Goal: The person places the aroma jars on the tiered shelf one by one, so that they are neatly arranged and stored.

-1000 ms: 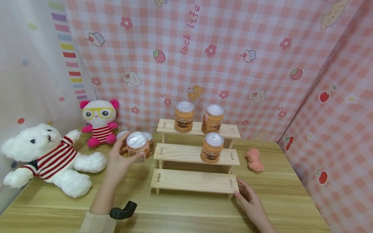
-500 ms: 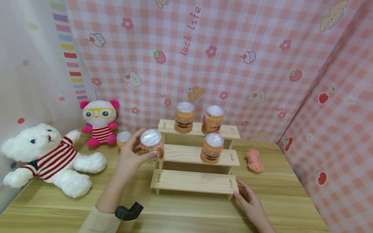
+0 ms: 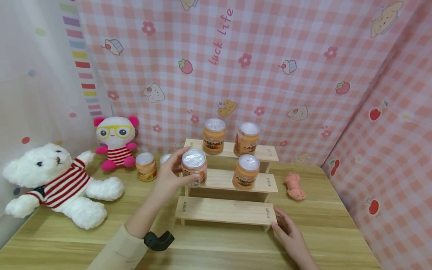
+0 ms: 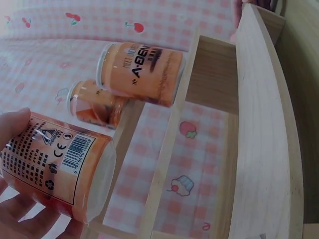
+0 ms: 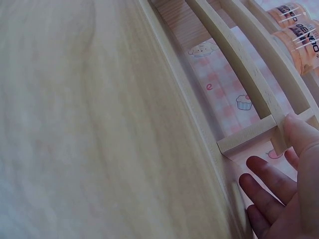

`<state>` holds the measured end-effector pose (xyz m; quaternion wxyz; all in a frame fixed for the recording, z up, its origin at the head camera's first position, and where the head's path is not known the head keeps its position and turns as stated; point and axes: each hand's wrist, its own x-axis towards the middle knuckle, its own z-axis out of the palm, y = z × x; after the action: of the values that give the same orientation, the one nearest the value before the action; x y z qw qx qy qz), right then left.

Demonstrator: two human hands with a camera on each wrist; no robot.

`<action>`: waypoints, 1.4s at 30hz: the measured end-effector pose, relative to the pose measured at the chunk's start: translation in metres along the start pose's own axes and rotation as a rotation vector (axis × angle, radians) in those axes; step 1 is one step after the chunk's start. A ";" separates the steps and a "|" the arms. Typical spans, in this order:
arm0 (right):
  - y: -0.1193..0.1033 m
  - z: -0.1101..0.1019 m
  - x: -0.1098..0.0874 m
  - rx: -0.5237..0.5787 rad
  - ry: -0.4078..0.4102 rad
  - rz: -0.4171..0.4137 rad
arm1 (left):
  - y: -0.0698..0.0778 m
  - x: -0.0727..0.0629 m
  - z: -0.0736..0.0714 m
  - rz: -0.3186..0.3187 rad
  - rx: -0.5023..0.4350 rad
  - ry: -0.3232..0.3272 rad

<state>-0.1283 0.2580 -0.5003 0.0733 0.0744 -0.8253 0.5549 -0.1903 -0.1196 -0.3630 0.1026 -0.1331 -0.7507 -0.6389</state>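
Observation:
In the head view, my left hand [image 3: 172,176] grips an orange can [image 3: 194,167] with a clear, silvery lid. It holds the can at the left end of the middle step of a three-step wooden display stand [image 3: 222,210]. The left wrist view shows the barcode on that can's label [image 4: 60,149]. My right hand [image 3: 290,232] holds the right end of the lowest step, with the thumb [image 5: 299,132] against the board's end. Similar cans stand on the stand: one can [image 3: 245,172] on the middle step's right, two on the top step, including the left can [image 3: 214,137].
Two more cans stand on the table left of the stand: one can [image 3: 146,167] in sight, another [image 3: 165,158] mostly behind my left hand. A white teddy bear [image 3: 64,187] and a pink-eared plush [image 3: 116,140] sit farther left. A pink yarn bundle [image 3: 295,186] lies right.
My left hand has carried its can rightward, from beside the table cans to the middle step's left end. My right hand stays at the lowest step's end.

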 end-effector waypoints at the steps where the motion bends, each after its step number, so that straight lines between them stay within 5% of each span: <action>1: 0.000 0.000 0.000 0.000 0.001 0.000 | -0.001 0.002 0.002 0.002 -0.004 -0.006; 21: 0.000 0.000 0.000 0.013 0.005 0.023 | -0.011 0.019 0.032 0.034 -0.042 -0.085; 42: 0.000 0.001 0.001 0.018 0.013 0.032 | -0.024 0.026 0.045 0.034 0.023 -0.090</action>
<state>-0.1290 0.2573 -0.5003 0.0689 0.0582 -0.8208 0.5641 -0.2223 -0.0770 -0.3837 0.0809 -0.1733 -0.7594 -0.6219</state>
